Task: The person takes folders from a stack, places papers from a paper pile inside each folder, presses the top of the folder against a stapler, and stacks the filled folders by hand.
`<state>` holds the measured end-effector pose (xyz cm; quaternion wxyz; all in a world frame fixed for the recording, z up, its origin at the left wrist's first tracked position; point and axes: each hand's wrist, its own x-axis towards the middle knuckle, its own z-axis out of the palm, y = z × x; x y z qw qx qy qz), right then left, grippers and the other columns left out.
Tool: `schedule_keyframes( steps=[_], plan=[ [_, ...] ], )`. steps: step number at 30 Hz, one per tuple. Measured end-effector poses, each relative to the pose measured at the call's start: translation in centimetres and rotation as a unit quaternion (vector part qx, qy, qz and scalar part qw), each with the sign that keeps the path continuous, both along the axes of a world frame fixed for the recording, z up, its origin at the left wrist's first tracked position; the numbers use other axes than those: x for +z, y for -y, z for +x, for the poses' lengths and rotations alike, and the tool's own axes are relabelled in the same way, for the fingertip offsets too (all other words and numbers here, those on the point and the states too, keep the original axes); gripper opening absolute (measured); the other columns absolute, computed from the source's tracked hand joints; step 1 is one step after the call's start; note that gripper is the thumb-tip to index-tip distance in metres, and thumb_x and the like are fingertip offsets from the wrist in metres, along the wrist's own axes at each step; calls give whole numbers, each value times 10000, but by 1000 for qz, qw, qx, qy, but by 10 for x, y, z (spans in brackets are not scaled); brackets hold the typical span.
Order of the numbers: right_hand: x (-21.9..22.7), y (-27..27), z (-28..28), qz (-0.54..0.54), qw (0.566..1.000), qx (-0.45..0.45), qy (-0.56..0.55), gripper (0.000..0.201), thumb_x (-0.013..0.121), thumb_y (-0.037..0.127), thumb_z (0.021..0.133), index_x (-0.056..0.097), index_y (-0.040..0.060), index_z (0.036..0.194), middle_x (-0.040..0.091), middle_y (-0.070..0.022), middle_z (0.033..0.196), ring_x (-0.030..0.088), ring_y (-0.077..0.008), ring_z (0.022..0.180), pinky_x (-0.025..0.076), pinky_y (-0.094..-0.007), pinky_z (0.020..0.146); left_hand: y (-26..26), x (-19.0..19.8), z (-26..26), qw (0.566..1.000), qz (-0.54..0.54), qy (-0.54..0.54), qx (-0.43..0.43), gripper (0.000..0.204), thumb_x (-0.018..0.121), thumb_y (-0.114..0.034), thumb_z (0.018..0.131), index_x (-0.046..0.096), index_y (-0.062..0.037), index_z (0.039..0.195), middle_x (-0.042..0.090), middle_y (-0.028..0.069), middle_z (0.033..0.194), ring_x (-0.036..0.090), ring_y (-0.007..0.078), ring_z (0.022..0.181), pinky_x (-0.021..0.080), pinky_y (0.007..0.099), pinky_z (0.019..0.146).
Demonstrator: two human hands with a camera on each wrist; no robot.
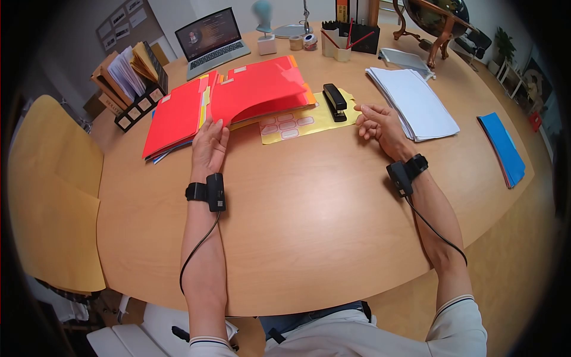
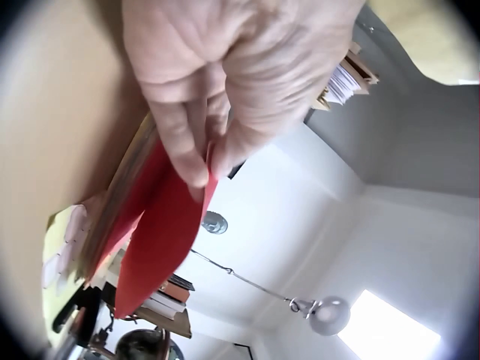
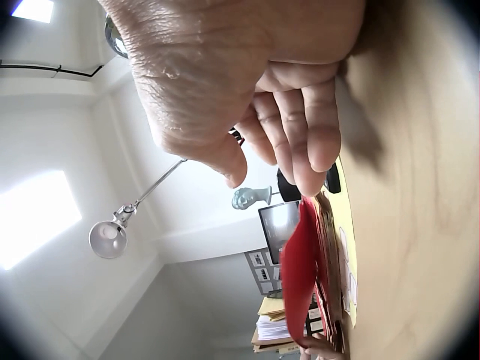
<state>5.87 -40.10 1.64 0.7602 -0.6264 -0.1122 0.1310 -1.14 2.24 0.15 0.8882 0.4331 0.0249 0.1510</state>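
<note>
My left hand (image 1: 209, 146) pinches the near left corner of a red folder's cover (image 1: 256, 89) between thumb and fingers, lifting that edge into a curve. In the left wrist view the thumb and fingertips meet on the red cover (image 2: 165, 232). The folder lies on a stack of folders, with another red folder (image 1: 175, 122) to its left. My right hand (image 1: 380, 126) is held near the table with fingers loosely bent and nothing in them. It is between a black stapler (image 1: 335, 102) on a yellow label sheet (image 1: 291, 126) and a stack of white paper (image 1: 413, 104).
A laptop (image 1: 211, 44), a bust (image 1: 264, 27), pen holders (image 1: 339, 44) and a globe (image 1: 437, 18) stand along the back. A file rack (image 1: 140, 107) with envelopes is at the left. A blue folder (image 1: 502, 149) lies near the right edge.
</note>
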Motion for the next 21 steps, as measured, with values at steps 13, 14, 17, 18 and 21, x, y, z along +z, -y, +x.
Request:
schedule_keyframes(
  steps=[13,14,17,18,21],
  plan=[
    [-23,-2,7,54,990,-87,94,515,432,422,1086,528,-3,1360,657,-115,1180,681,-179,999,586,-296,801,57,30,-15,911,268,-77,-304,556,788,33,818,517,-50,1297,735,39,1010,713,95,804,617,239,694],
    [-25,2,11,54,990,-87,94,515,432,422,1086,528,-3,1360,657,-115,1180,681,-179,999,586,-296,801,57,28,-14,902,284,-81,-315,520,785,36,820,527,-51,1263,731,33,992,704,87,791,608,228,683],
    [-7,2,3,197,975,-98,-19,569,402,481,1080,496,34,1420,605,-111,1346,636,-232,1145,534,-372,983,52,20,-10,906,273,-78,-315,440,781,37,824,538,-69,1175,720,20,955,687,76,795,593,209,682],
    [3,2,-3,198,975,-98,-19,569,402,481,1080,496,34,1420,605,-111,1346,636,-232,1145,534,-372,983,54,23,-11,905,273,-78,-315,440,781,37,824,538,-69,1175,720,20,955,687,76,795,593,209,682],
    [8,5,-4,252,962,-60,-83,622,385,525,1075,493,23,1425,609,-120,1357,621,-229,1196,503,-381,1034,58,25,-13,919,254,-91,-288,402,780,37,826,533,-87,1119,716,18,936,682,78,821,590,209,694]
  ],
)
